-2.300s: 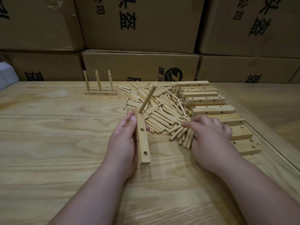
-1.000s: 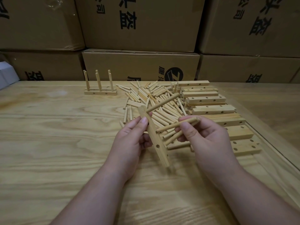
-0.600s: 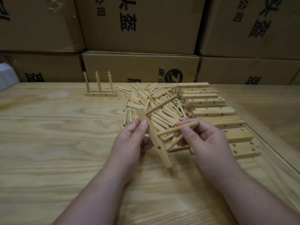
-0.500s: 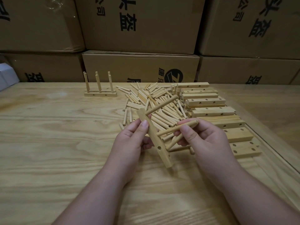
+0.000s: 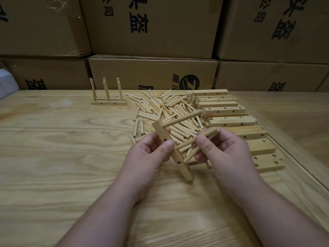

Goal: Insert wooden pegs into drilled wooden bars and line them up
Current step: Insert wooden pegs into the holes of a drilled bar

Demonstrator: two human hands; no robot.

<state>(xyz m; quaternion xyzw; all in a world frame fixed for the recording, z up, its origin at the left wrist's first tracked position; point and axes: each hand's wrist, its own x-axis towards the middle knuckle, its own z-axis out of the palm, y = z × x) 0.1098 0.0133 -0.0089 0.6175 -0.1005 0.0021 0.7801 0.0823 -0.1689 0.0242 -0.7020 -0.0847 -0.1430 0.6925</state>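
A drilled wooden bar (image 5: 171, 152) is being gripped by the left hand (image 5: 147, 157), tilted above the surface (image 5: 62, 157), its thumb lying across the drilled face. One inserted peg (image 5: 181, 118) is already sticking out near the bar's far end. Two loose pegs (image 5: 196, 141) are being pinched by the fingers (image 5: 204, 145) of the right hand (image 5: 226, 154), the upper peg's tip being brought just beside the bar's middle hole; whether it is entering cannot be told.

The bar and pegs are judged to be light, stiff and smooth, so the peg is best being held near its rear half, leaving the leading end free, while the bar is being steadied at mid-length clear of the open holes.

Beyond the fingers a heap of spare pegs (image 5: 165, 107) is lying, and to their right a row of undrilled-side-up bars (image 5: 229, 120). Further off to the left, a finished bar with upright pegs (image 5: 108, 102) is standing before cardboard boxes (image 5: 153, 75). The second peg held in the same pinch is likely to be getting in the way.
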